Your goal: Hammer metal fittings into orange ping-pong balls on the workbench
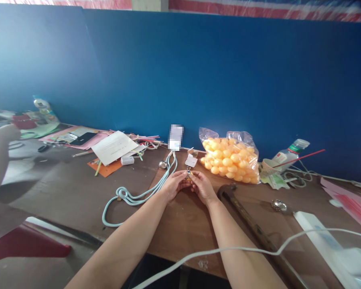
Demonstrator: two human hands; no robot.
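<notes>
My left hand (176,184) and my right hand (201,186) meet above the brown table, fingers closed around a small shiny metal piece (189,172). A bit of yellow shows between the fingers, which hide most of the piece. Just beyond the fingertips is a small white tag (191,161); whether it is joined to the piece I cannot tell. Left of my left hand lies a pale blue cord (129,196), running up to a phone-like object (175,138) leaning on the blue wall. A small round silvery item (162,164) sits beside the cord.
Behind my right hand stands a clear bag of yellow-orange balls (228,160). A dark curved stick (252,224), another silvery item (278,205), a power strip (319,237) and a bottle (291,154) are rightward. Papers (114,147) lie left, near another person's arm (0,156). A white cable (204,253) crosses in front.
</notes>
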